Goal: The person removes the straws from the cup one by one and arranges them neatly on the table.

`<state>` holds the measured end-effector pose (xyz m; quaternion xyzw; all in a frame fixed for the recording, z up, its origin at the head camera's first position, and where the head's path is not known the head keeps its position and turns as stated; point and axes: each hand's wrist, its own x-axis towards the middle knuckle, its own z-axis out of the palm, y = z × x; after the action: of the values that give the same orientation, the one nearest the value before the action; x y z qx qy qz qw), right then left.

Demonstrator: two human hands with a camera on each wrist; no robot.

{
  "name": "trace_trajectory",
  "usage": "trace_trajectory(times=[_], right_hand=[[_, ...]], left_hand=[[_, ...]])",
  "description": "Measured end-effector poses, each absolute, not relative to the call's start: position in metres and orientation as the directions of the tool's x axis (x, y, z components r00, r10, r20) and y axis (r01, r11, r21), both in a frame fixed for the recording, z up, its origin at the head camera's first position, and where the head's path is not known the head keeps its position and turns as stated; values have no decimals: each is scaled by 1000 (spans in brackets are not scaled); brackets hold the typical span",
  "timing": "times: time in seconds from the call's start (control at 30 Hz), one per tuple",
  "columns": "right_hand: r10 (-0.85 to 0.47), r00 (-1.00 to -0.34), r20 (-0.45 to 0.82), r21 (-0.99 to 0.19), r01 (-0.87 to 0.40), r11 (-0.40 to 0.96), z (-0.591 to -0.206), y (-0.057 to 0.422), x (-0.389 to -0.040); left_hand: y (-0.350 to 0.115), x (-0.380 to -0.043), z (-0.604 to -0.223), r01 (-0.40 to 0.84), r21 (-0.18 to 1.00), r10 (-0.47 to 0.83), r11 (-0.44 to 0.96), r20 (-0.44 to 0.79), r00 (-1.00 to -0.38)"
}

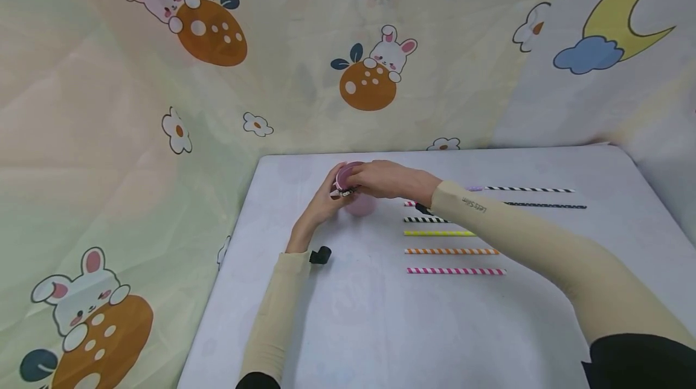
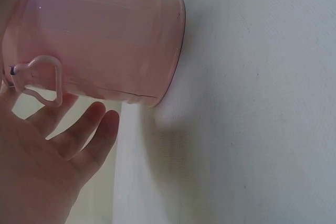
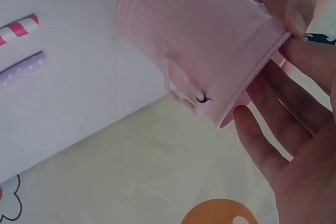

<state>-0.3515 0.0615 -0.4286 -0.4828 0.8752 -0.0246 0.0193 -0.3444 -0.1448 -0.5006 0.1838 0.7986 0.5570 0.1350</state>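
Note:
A pink pail-shaped cup (image 1: 361,205) with small loop handles stands at the far left part of the table, seen closely in the left wrist view. My left hand (image 1: 323,200) holds it from the left near the mouth, with several fingers stretched out beside the wall. From the right, my right hand (image 1: 388,177) reaches over the mouth and grips the rim, its fingertips at the opening. A dark, white-spotted piece (image 3: 321,39) shows by the rim between the two hands; its kind is unclear. Whether the cup's base touches the table cannot be made out.
Paper straws lie in rows on the white table (image 1: 348,316): a pink-striped straw (image 1: 455,271), an orange-striped straw (image 1: 451,251), a yellow straw (image 1: 439,233) and black-and-white straws (image 1: 530,189) behind. My right forearm covers part of several. A patterned cloth (image 1: 293,87) hangs behind.

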Motion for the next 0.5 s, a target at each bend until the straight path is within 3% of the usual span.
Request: trace_trajectory(times=[0.3, 0.5], right_hand=[[-840, -542, -27, -121, -832, 541, -434, 56, -359], [-827, -558, -67, -149, -814, 561, -439, 53, -367]], left_hand=[[-145, -347, -503, 192, 934, 458, 301, 35, -888], [-146, -358, -525, 202, 934, 444, 295, 53, -894]])
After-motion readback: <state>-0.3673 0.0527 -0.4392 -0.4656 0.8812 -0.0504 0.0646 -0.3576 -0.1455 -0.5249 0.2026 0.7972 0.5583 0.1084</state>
